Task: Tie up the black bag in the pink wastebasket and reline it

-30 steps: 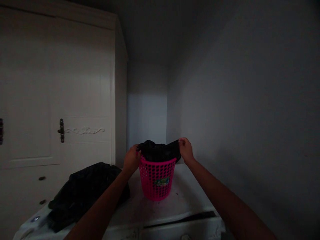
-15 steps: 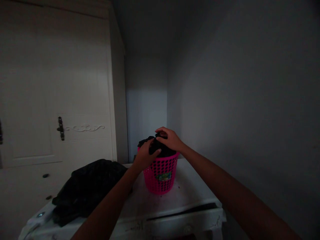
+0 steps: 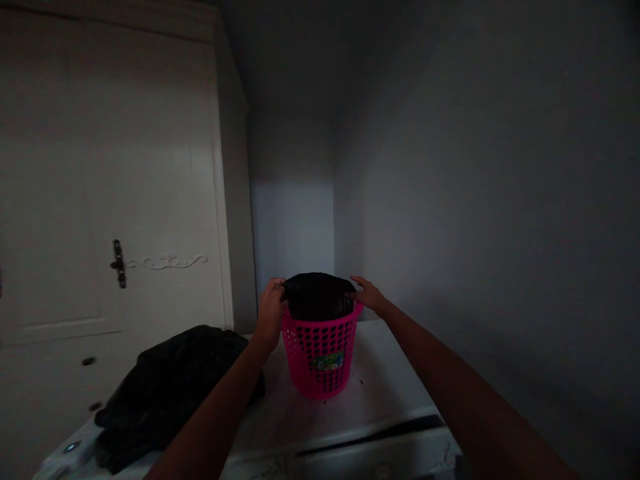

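A pink perforated plastic basket [image 3: 320, 360] with a green label stands on a white dresser top. Inside its mouth sits a black plastic bag [image 3: 320, 297], spread wide and rising above the rim. My left hand [image 3: 271, 310] pinches the bag's left edge at the basket's rim. On the opposite side, my right hand [image 3: 369, 295] has the bag's right edge between thumb and fingers, close to the rim. The dim light hides the bag's inside.
Another crumpled black plastic bag [image 3: 170, 387] lies on the dresser top [image 3: 385, 373] to the left. A white wardrobe [image 3: 165, 167] with a dark handle [image 3: 118, 264] stands behind at left. The grey wall [image 3: 475, 200] borders the right side.
Both hands have moved apart from the middle of the basket to its two sides. The bunched black bag is now spread out across the basket's mouth.
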`<state>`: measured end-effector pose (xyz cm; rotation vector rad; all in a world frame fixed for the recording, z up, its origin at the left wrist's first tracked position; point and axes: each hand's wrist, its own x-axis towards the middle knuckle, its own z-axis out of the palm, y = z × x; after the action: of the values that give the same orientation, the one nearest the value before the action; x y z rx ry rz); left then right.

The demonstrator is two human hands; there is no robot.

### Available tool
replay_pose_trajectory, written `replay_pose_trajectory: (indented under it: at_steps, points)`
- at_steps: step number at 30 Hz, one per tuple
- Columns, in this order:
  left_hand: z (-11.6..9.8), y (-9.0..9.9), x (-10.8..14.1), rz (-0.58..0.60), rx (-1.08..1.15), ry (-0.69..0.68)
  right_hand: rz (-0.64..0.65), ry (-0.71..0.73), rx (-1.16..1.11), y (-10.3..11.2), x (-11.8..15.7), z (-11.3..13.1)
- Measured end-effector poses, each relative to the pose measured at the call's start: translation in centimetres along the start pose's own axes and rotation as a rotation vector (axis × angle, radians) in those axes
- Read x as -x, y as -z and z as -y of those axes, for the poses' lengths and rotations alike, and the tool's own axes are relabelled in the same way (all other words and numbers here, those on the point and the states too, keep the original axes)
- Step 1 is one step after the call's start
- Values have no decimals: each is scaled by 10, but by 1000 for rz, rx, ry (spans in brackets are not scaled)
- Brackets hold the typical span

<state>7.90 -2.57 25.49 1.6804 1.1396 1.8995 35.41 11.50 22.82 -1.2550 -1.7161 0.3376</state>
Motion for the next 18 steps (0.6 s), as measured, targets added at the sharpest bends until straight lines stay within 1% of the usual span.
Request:
replay_pose_trajectory:
  at_steps: [2,4,5,7,9,11,13,15,16,17,18]
  points:
    - [0,-1,10,126,-163,-85,28,-1,14,-4,-6,0]
    - [6,-1,16,234,-375,-181,14,11,34,-6,-10,1]
    - [11,0,16,271,-459,-216,3,18,47,-5,-10,2]
    - [24,5,11,304,-563,-252,-19,36,76,-3,-9,3]
    - [38,15,1,283,-631,-254,-33,66,98,2,-3,5]
    - [50,27,-12,232,-708,-232,-36,116,112,9,5,8]
    - [59,38,-22,176,-785,-204,31,209,65,18,14,13]
    - [64,46,-29,104,-812,-148,154,292,-85,27,22,17]
    - [66,49,-31,60,-795,-92,210,297,-186,31,24,17]
    - [68,51,-31,19,-752,-21,238,266,-279,35,26,17]
    - [70,51,-31,-14,-680,47,225,198,-340,37,27,14]
